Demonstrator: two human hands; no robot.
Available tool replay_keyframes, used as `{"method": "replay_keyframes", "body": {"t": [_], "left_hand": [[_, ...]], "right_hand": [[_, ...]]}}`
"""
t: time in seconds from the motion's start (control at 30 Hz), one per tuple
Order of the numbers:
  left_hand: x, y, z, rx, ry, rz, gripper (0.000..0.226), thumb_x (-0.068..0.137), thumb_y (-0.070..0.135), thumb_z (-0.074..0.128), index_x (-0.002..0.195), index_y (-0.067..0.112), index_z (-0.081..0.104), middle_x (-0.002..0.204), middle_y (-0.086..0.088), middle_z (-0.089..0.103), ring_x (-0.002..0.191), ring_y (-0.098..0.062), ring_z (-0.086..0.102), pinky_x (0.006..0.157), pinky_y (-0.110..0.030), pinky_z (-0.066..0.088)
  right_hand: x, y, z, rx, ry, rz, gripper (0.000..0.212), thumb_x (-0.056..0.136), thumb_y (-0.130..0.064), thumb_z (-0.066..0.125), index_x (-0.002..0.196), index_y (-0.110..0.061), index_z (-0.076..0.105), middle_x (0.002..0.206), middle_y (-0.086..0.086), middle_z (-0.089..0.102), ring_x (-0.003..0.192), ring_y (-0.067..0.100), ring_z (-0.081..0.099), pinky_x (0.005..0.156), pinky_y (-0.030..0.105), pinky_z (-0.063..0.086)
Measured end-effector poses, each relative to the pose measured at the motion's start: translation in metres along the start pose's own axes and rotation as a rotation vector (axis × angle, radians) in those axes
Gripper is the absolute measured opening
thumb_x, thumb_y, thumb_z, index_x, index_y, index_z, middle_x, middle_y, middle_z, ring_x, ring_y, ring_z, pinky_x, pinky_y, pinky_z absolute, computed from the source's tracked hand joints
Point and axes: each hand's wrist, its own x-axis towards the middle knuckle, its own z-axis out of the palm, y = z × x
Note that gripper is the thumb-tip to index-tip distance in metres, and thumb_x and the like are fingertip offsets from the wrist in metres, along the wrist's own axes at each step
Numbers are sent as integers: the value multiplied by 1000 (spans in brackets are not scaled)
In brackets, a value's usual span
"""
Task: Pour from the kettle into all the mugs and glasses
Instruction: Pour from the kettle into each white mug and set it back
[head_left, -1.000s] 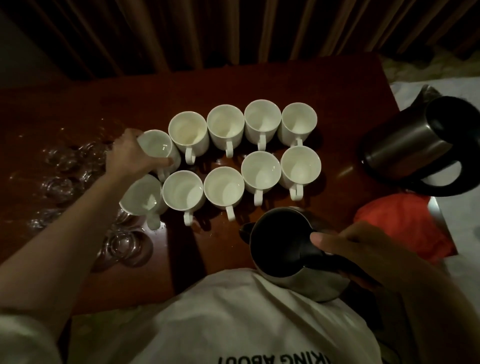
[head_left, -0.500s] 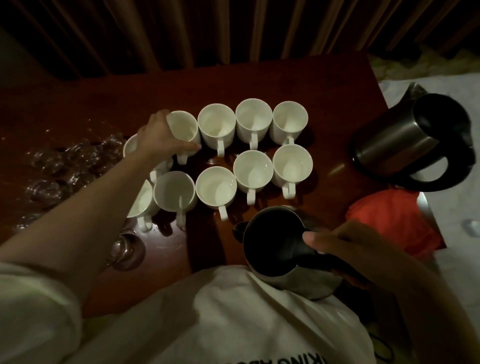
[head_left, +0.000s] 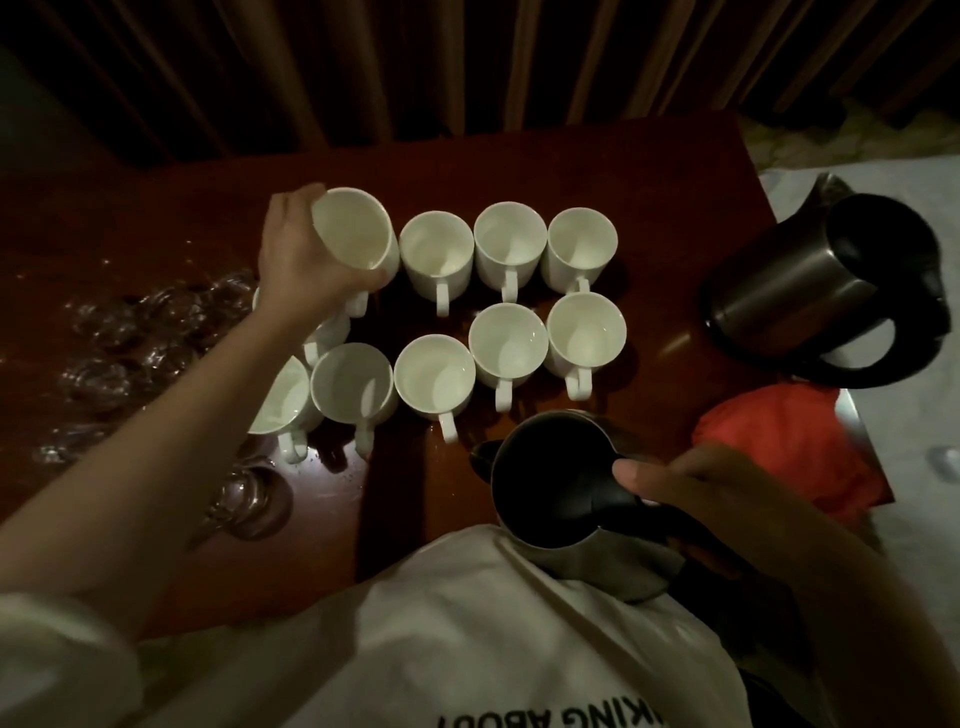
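Note:
Several white mugs (head_left: 509, 345) stand in two rows on the dark wooden table (head_left: 675, 218). My left hand (head_left: 301, 265) grips the back-left mug (head_left: 356, 234) and holds it tilted toward the right. My right hand (head_left: 691, 493) holds the black handle of an open steel kettle (head_left: 556, 483) close to my chest, at the table's near edge. Clear glasses (head_left: 156, 322) sit in a cluster on the left, and one more glass (head_left: 249, 493) stands nearer to me.
A second steel kettle (head_left: 826, 286) with a black handle stands beyond the table's right edge. A red cloth (head_left: 789, 441) lies by the near right corner. Brown curtains (head_left: 467, 67) hang behind the table. Small water drops glint on the wood near the front mugs.
My left hand moved from a mug at the left end to the back-left mug and has lifted and tilted it. The kettle in my right hand has stayed in place.

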Motion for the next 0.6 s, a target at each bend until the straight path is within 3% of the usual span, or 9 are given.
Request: {"method": "replay_keyframes", "body": {"t": [0.17,0.27,0.33,0.43,0.6], "left_hand": [[-38,22,-34,-63,14,63,97,62,30,89,143,15,38,142,-8,40,124,-15,38,93,-28,31],[-66,33,-49,-119,-8,66,99,59,31,91,143,17,40,142,-3,40,121,-8,35,97,-33,36],[-85,35,-55,-181,-45,64,104,52,41,90,141,20,41,138,6,41,123,-10,39,99,-39,41],[-112,33,-57,-219,-90,92,106,45,59,76,139,24,42,133,14,40,121,-7,42,97,-37,43],[-161,27,-52,-283,-139,120,98,45,59,74,134,31,44,126,25,45,117,-2,45,93,-35,44]], "right_hand": [[-5,-2,2,-14,9,48,60,68,-54,61,42,-5,37,31,1,29,29,14,25,40,19,24],[-5,-3,3,-25,49,97,58,79,-42,64,38,-13,35,32,-1,28,31,15,24,39,20,23],[-4,-4,3,-42,84,143,57,82,-37,64,39,-14,36,33,-1,28,32,15,24,36,18,23],[-6,-6,4,-29,79,168,55,84,-36,63,41,-13,37,32,-2,29,29,14,25,34,17,23],[-10,-4,5,-38,78,145,55,84,-39,62,46,-2,46,32,4,31,30,17,28,34,17,25]]}}
